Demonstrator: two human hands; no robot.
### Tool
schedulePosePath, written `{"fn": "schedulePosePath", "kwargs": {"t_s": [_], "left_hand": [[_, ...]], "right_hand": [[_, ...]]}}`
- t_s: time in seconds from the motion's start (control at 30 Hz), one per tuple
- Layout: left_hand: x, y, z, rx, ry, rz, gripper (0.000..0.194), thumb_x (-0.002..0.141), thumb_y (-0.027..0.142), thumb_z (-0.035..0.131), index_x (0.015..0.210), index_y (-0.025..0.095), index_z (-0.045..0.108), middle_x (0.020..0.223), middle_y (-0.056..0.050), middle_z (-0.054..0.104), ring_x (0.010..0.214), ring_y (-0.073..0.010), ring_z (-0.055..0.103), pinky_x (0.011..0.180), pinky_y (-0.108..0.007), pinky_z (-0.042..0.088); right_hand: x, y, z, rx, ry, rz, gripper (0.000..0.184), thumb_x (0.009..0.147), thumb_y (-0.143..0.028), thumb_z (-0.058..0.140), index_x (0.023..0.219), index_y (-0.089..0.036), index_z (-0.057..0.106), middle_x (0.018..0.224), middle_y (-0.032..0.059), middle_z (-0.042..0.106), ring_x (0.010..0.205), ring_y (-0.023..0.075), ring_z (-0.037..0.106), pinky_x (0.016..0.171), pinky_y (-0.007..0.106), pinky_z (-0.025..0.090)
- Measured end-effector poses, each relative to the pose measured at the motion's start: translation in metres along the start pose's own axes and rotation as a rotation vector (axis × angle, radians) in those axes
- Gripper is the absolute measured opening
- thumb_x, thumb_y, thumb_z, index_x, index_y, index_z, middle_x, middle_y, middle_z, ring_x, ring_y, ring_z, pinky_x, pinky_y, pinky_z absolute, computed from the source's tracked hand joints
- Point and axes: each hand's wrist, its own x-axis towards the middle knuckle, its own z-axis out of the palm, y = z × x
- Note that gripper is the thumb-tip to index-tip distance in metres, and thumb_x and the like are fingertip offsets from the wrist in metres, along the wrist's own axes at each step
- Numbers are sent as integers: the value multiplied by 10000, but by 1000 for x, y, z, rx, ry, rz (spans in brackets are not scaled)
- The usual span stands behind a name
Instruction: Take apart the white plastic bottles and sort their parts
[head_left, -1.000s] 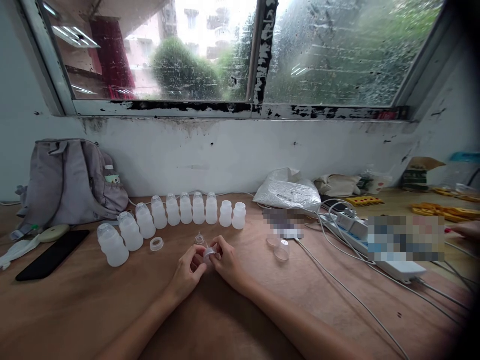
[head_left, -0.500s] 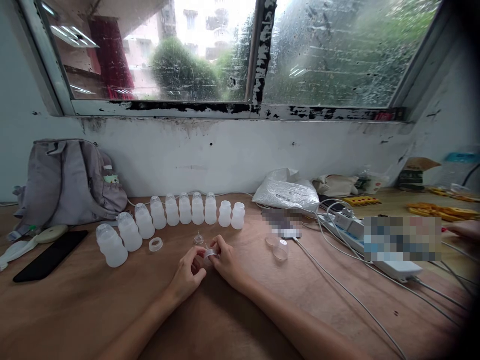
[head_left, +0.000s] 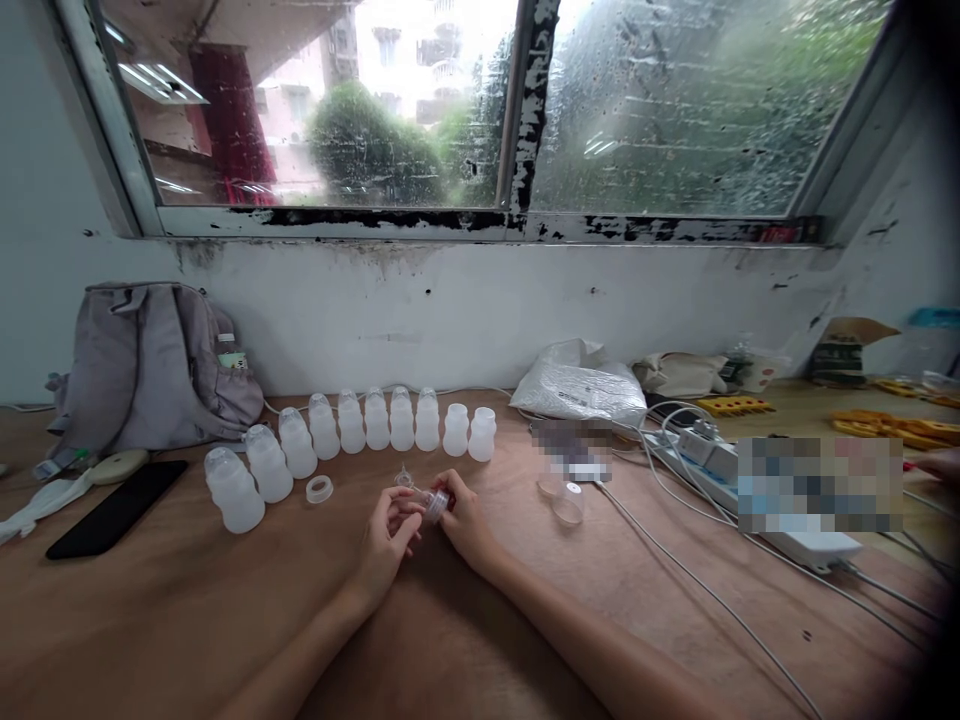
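My right hand (head_left: pixel 466 522) grips a clear bottle collar ring (head_left: pixel 436 506), held tilted on its side just above the table. A clear teat (head_left: pixel 420 493) sticks out of the ring to the left. My left hand (head_left: pixel 391 535) is closed, its fingertips at the teat's end; the exact contact is partly hidden. Behind my fingers a loose teat (head_left: pixel 403 475) lies on the table. Another collar ring (head_left: pixel 319 489) rests to the left. Several frosted baby bottles (head_left: pixel 351 422) with clear caps stand in a curved row, and two uncapped bottles (head_left: pixel 482 436) stand at its right end.
Clear caps (head_left: pixel 568 505) lie right of my hands. Cables and a white power strip (head_left: pixel 806 540) stretch across the right side. A plastic bag (head_left: pixel 577 385) lies against the wall. On the left are a black phone (head_left: pixel 116 510) and a grey backpack (head_left: pixel 150 370). Another person's hand (head_left: pixel 941 465) shows far right.
The collar ring has turned from lying flat to tilted, its teat pointing left. My hands have shifted slightly right, and the view has moved a little.
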Motion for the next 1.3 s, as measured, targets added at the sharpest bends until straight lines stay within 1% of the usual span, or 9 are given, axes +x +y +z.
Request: {"fn": "schedulePosePath", "kwargs": {"t_s": [0.17,0.3,0.47,0.57,0.8,0.9,1.0,1.1,1.3], "left_hand": [[4,-4,4,-100,94,-47,460,670,390,593,1044,200,402,733,24,503,479,-71,429,369,-168,332],[6,-4,-1,5,15,-9,337,672,420,592,878,155,557,688,6,512,505,-81,424,387,-174,331],[9,-4,-8,11,94,32,294,675,421,596,827,170,587,716,-4,530,553,-94,445,423,-176,352],[13,-5,-13,-45,158,33,286,681,422,589,820,173,572,725,-7,544,532,-85,435,425,-173,347],[20,-3,-23,-218,240,63,265,681,413,589,766,168,532,725,-11,532,614,-104,490,458,-173,380],[19,-2,-25,-332,261,20,267,666,406,608,733,172,498,737,0,507,663,-113,513,471,-173,399],[19,-2,-27,-421,253,-34,269,672,406,605,745,180,479,752,11,502,667,-106,525,489,-177,415],[18,-3,-27,-483,254,-67,281,676,416,599,783,187,476,770,13,508,650,-99,528,491,-184,422],[18,-4,-26,-501,229,-98,308,690,426,579,887,203,500,805,10,522,627,-88,534,480,-180,426]], "right_hand": [[-3,-7,-1,23,-16,-11,109,724,-202,514,826,-178,483,791,10,529,651,115,493,578,228,398],[-3,-8,-2,-25,-28,-44,101,727,-213,528,819,-182,499,781,11,536,677,125,499,597,236,407],[-3,-3,0,-44,-16,4,139,719,-227,521,849,-187,495,757,0,525,602,112,492,573,240,421],[0,6,2,-43,26,63,250,732,-202,468,980,-187,446,748,-9,506,550,102,493,570,245,434],[57,10,-22,-457,22,86,557,709,-148,452,1243,-182,298,775,32,564,656,154,540,625,264,404],[86,1,-33,-623,31,154,458,718,-176,464,1170,-140,407,682,43,577,619,174,537,561,255,364],[98,-6,-41,-659,25,116,255,722,-166,455,960,-147,546,677,46,573,625,164,526,560,245,352],[93,-14,-49,-658,32,44,133,724,-181,467,796,-175,578,732,34,549,659,148,509,603,244,361],[58,-36,-63,-526,-12,-152,40,694,-185,512,719,-179,542,849,38,472,761,151,491,699,275,399]]}}
